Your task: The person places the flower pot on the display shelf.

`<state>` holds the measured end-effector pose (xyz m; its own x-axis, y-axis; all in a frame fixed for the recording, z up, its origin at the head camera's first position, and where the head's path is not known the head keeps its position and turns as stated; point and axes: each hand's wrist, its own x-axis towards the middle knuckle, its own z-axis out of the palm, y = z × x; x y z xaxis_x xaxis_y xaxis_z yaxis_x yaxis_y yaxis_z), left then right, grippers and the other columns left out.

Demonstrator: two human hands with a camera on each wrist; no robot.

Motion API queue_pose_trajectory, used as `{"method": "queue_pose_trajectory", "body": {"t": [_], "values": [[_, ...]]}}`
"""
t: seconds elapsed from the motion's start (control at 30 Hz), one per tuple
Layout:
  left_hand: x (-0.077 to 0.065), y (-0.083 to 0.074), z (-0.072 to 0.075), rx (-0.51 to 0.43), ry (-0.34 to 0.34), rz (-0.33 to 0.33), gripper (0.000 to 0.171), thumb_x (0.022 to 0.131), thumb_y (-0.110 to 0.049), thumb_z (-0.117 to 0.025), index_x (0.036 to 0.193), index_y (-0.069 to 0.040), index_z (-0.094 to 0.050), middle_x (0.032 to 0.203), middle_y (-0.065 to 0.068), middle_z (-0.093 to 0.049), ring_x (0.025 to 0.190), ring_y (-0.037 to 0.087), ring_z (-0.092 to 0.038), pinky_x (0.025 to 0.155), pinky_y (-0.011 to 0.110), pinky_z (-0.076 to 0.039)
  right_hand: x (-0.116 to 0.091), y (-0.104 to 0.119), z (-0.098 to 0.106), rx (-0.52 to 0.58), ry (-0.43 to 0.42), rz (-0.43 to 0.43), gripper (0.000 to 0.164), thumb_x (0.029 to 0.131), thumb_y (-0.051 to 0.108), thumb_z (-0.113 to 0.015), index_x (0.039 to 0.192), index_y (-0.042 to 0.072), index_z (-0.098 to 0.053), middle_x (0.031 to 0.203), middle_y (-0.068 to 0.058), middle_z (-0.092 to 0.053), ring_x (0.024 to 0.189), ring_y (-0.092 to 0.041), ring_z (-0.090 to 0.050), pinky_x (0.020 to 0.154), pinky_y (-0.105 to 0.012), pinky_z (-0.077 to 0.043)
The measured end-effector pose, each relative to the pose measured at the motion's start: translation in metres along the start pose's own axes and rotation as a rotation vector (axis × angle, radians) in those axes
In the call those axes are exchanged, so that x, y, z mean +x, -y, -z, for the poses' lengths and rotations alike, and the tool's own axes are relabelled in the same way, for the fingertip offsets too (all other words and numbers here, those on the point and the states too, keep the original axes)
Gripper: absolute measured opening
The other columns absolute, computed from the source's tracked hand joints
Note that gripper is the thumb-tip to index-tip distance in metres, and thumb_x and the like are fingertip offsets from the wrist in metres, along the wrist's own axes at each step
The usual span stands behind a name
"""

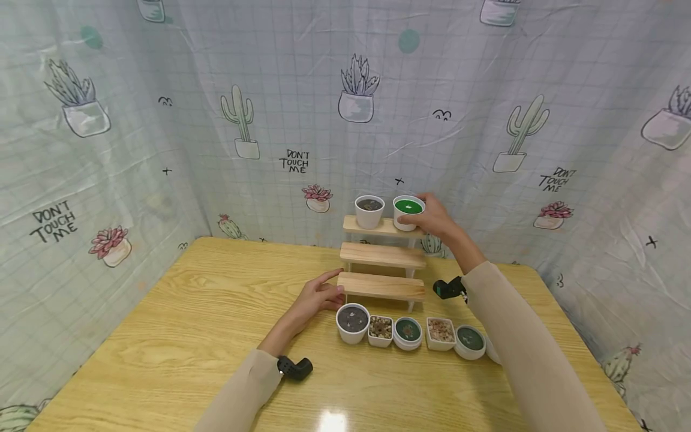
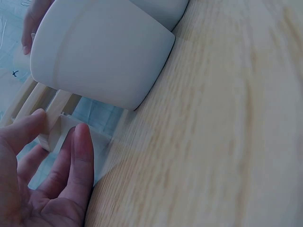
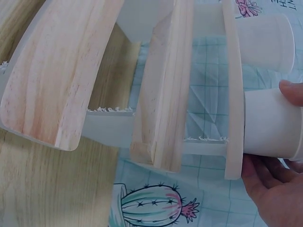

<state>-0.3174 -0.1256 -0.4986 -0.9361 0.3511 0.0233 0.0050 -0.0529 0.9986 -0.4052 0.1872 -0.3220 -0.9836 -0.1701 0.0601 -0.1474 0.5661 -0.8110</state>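
My right hand (image 1: pixel 434 217) grips a round white pot (image 1: pixel 405 222) with a bright green top, at the right end of the top step of a three-step wooden stand (image 1: pixel 382 287). In the right wrist view the pot's base (image 3: pixel 267 123) meets that step. A second white pot (image 1: pixel 369 214) with a dark grey top sits to its left. My left hand (image 1: pixel 315 296) holds the left end of the bottom step; in the left wrist view the thumb and fingers (image 2: pixel 83 156) lie around that end, beside a large white pot (image 2: pixel 104 52).
Before the stand, a row of small pots lines the table (image 1: pixel 162 312): a grey-topped round one (image 1: pixel 353 324), a square pebbled one (image 1: pixel 380 331), a green-topped one (image 1: pixel 407 333), a square pinkish one (image 1: pixel 440 333) and another round one (image 1: pixel 469 342). A printed curtain (image 1: pixel 270 108) hangs behind.
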Motion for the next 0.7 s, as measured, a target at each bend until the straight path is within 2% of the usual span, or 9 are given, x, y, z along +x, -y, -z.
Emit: {"method": "queue_pose_trajectory", "body": {"t": [0.23,0.53,0.7], "values": [[-0.0020,-0.0017,-0.0018,-0.004,-0.008,-0.001,0.063,0.103,-0.019,-0.065,0.160,-0.012,-0.038,0.098,0.006,-0.075,0.087,0.015,-0.072,0.081,0.030,-0.063,0.0001,-0.0021,0.0002,-0.007,0.011,0.003,0.089,0.090,0.029,-0.079,0.156,-0.002,-0.027,0.148,-0.025,-0.045,0.120,-0.033,-0.052,0.096,-0.040,-0.049],[-0.0023,-0.0026,-0.0022,-0.004,-0.009,0.002,0.062,0.103,-0.019,-0.065,0.159,-0.015,-0.040,0.097,0.005,-0.074,0.086,0.014,-0.072,0.080,0.030,-0.063,-0.0004,-0.0039,0.0002,-0.049,0.024,0.024,0.086,0.090,0.027,-0.079,0.154,-0.002,-0.029,0.142,-0.025,-0.048,0.113,-0.031,-0.054,0.084,-0.032,-0.049],[-0.0016,-0.0011,-0.0017,-0.006,-0.003,0.005,0.062,0.103,-0.021,-0.065,0.159,-0.015,-0.039,0.096,0.003,-0.074,0.087,0.014,-0.072,0.079,0.029,-0.063,0.0017,-0.0080,0.0003,-0.054,0.036,0.034,0.091,0.087,0.023,-0.081,0.155,-0.003,-0.027,0.144,-0.025,-0.046,0.114,-0.032,-0.053,0.090,-0.037,-0.050]]}}
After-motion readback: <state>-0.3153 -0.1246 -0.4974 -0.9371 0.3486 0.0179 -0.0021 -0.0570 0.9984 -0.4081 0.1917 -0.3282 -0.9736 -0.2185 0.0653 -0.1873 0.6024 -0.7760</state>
